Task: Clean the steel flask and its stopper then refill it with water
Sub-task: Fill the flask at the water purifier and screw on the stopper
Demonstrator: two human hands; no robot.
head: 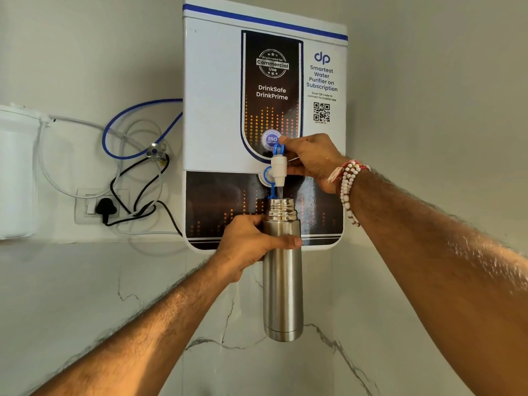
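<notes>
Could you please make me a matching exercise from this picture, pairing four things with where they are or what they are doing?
Things:
1. steel flask
2. left hand
3. right hand
4. black plug

States:
A. pinches the blue tap lever
B. sits in the wall socket
C. grips the flask just below its neck
D. upright under the tap, no stopper on

Pairs: 1-D; 2-C; 3-A; 4-B

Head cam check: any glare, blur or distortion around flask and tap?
Head view: flask and tap sharp, no motion blur; soft highlights on the flask's neck, not blown out; hazy reflections on the dark lower panel of the purifier; wide-angle stretch enlarges both forearms toward the lower corners; white canister at left edge is washed out.
</notes>
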